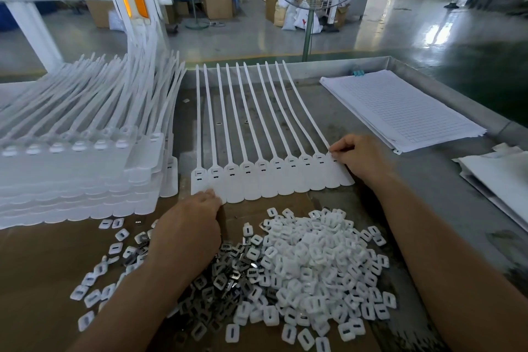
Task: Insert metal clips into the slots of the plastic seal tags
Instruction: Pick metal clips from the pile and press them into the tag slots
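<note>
Ten tags point(271, 177) lay side by side on the tabletop point(414, 194), tails pointing away. The right hand point(360, 160) pinched the rightmost tag at its slot with thumb and forefinger. The left hand point(188, 226), fingers curled under, touched the row's near left edge; I could not tell whether it held anything. A heap of clips point(228, 277) lay just in front of the row.

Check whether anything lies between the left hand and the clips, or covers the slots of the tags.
Nothing visible does. The left hand lies on the pile of clips, touching the row of tags. Their slots face up uncovered; only the rightmost tag is partly under the right hand.
</note>
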Action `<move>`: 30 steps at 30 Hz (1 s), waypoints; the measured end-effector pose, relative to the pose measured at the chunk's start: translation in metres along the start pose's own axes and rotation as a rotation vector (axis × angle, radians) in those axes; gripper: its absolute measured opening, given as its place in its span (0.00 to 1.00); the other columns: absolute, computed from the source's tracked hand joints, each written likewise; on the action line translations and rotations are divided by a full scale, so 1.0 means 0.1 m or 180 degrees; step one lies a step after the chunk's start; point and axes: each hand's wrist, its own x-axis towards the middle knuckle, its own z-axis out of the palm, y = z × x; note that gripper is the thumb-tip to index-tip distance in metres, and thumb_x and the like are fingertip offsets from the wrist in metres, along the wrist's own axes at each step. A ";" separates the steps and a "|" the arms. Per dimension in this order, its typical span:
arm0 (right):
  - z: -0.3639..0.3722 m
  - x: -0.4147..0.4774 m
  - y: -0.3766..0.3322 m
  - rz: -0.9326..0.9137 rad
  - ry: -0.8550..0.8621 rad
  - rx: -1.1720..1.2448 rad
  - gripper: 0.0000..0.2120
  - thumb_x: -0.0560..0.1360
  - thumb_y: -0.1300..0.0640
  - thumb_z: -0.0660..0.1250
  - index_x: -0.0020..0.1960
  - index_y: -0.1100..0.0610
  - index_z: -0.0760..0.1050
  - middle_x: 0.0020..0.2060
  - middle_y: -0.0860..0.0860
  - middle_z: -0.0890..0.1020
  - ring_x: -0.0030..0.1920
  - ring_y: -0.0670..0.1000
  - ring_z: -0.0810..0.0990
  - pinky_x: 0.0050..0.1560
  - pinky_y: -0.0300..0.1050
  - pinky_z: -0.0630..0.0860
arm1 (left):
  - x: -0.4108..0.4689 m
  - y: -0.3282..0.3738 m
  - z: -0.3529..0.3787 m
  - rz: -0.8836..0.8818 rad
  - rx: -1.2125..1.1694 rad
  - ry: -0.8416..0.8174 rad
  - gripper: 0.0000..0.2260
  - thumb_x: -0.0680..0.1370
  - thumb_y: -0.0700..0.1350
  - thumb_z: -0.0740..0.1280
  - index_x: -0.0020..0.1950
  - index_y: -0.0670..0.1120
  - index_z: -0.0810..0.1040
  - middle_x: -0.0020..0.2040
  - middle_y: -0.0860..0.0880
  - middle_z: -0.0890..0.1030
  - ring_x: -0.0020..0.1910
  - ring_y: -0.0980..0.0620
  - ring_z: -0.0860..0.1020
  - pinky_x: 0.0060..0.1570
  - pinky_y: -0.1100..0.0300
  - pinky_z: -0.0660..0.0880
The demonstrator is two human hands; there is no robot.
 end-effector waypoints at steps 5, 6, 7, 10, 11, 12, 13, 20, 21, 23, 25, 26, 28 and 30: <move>-0.01 0.01 -0.03 0.0049 -0.0020 0.0056 0.14 0.69 0.65 0.70 0.33 0.47 0.76 0.35 0.45 0.79 0.42 0.49 0.78 0.55 0.51 0.76 | -0.02 0.00 0.00 0.0024 -0.0029 0.0037 0.21 0.76 0.38 0.56 0.69 0.50 0.68 0.71 0.54 0.66 0.68 0.56 0.65 0.65 0.63 0.62; -0.01 0.01 -0.03 0.0063 -0.0030 0.0069 0.14 0.69 0.65 0.70 0.34 0.48 0.76 0.35 0.45 0.79 0.42 0.49 0.78 0.55 0.51 0.76 | -0.02 0.00 0.00 0.0029 -0.0036 0.0047 0.21 0.76 0.38 0.56 0.68 0.49 0.69 0.71 0.54 0.66 0.68 0.56 0.66 0.64 0.63 0.62; -0.01 0.00 -0.04 0.0085 -0.0039 0.0062 0.13 0.69 0.66 0.70 0.34 0.48 0.76 0.35 0.45 0.79 0.43 0.49 0.79 0.55 0.51 0.76 | -0.02 0.00 0.00 0.0034 -0.0047 0.0060 0.20 0.76 0.38 0.56 0.68 0.49 0.69 0.70 0.54 0.67 0.67 0.56 0.67 0.64 0.63 0.63; -0.02 0.01 -0.07 0.0168 -0.0051 0.0011 0.12 0.69 0.66 0.70 0.34 0.49 0.76 0.36 0.46 0.80 0.45 0.50 0.79 0.54 0.48 0.75 | -0.03 0.00 0.01 0.0055 -0.0055 0.0112 0.20 0.76 0.37 0.56 0.67 0.49 0.70 0.69 0.54 0.68 0.66 0.56 0.68 0.63 0.63 0.63; -0.03 0.01 -0.09 0.0201 -0.0057 0.0006 0.12 0.69 0.66 0.70 0.35 0.50 0.76 0.36 0.47 0.80 0.45 0.50 0.79 0.54 0.47 0.75 | -0.04 0.00 0.01 0.0056 -0.0054 0.0122 0.20 0.76 0.37 0.56 0.66 0.48 0.71 0.69 0.54 0.69 0.66 0.56 0.69 0.63 0.64 0.64; -0.04 0.02 -0.10 0.0236 -0.0066 0.0000 0.11 0.69 0.66 0.70 0.35 0.50 0.77 0.36 0.47 0.80 0.45 0.50 0.79 0.53 0.46 0.74 | -0.04 0.00 0.02 0.0051 -0.0056 0.0126 0.19 0.76 0.37 0.56 0.65 0.48 0.72 0.68 0.53 0.70 0.65 0.55 0.70 0.62 0.63 0.65; -0.04 0.03 -0.13 0.0267 -0.0080 -0.0006 0.11 0.69 0.66 0.70 0.36 0.51 0.77 0.36 0.47 0.80 0.45 0.49 0.78 0.51 0.44 0.73 | -0.04 0.00 0.02 0.0040 -0.0059 0.0127 0.18 0.76 0.37 0.56 0.63 0.47 0.74 0.67 0.53 0.72 0.63 0.55 0.71 0.61 0.63 0.66; -0.02 -0.06 -0.06 0.0048 0.0014 -0.0084 0.08 0.72 0.62 0.69 0.39 0.50 0.76 0.37 0.44 0.79 0.43 0.47 0.77 0.49 0.43 0.72 | -0.05 0.01 0.00 0.0053 -0.0061 0.0142 0.18 0.76 0.38 0.55 0.64 0.49 0.72 0.68 0.54 0.69 0.65 0.56 0.69 0.61 0.65 0.64; -0.02 -0.07 -0.03 -0.0028 0.0034 -0.0056 0.07 0.72 0.62 0.69 0.40 0.50 0.76 0.37 0.44 0.79 0.44 0.46 0.77 0.51 0.43 0.73 | -0.05 0.01 0.00 0.0059 -0.0064 0.0137 0.19 0.76 0.37 0.55 0.65 0.49 0.72 0.69 0.55 0.69 0.66 0.57 0.68 0.61 0.65 0.64; -0.03 -0.08 -0.01 -0.0101 0.0029 0.0004 0.07 0.72 0.61 0.68 0.42 0.49 0.76 0.39 0.44 0.79 0.45 0.46 0.77 0.54 0.44 0.73 | -0.05 0.01 -0.01 0.0068 -0.0062 0.0136 0.19 0.76 0.37 0.55 0.66 0.49 0.71 0.70 0.55 0.67 0.66 0.57 0.67 0.61 0.66 0.63; -0.07 -0.09 0.00 -0.0093 -0.0009 0.0010 0.06 0.72 0.61 0.68 0.45 0.51 0.77 0.41 0.45 0.79 0.47 0.46 0.77 0.54 0.43 0.72 | -0.04 0.00 0.00 0.0060 -0.0077 0.0141 0.19 0.76 0.38 0.55 0.65 0.49 0.71 0.70 0.55 0.67 0.66 0.57 0.68 0.61 0.65 0.64; -0.11 -0.09 -0.01 -0.0083 -0.0046 0.0007 0.06 0.72 0.61 0.69 0.47 0.52 0.78 0.42 0.46 0.79 0.46 0.46 0.77 0.53 0.42 0.72 | -0.03 -0.01 0.00 0.0053 -0.0089 0.0144 0.19 0.76 0.38 0.55 0.65 0.49 0.71 0.70 0.55 0.68 0.66 0.56 0.68 0.61 0.65 0.64; -0.20 -0.11 -0.02 -0.0032 -0.0192 -0.0036 0.08 0.70 0.61 0.72 0.49 0.55 0.78 0.41 0.46 0.79 0.42 0.46 0.77 0.47 0.40 0.73 | -0.03 -0.01 0.00 0.0054 -0.0113 0.0140 0.19 0.77 0.38 0.55 0.66 0.50 0.71 0.70 0.55 0.67 0.67 0.56 0.67 0.62 0.64 0.64; -0.29 -0.14 -0.03 0.0071 -0.0462 -0.0312 0.08 0.68 0.59 0.74 0.46 0.55 0.77 0.39 0.47 0.79 0.38 0.45 0.76 0.40 0.39 0.71 | -0.02 -0.01 0.01 0.0090 -0.0112 0.0152 0.20 0.77 0.38 0.55 0.67 0.50 0.69 0.70 0.55 0.66 0.67 0.57 0.66 0.63 0.65 0.63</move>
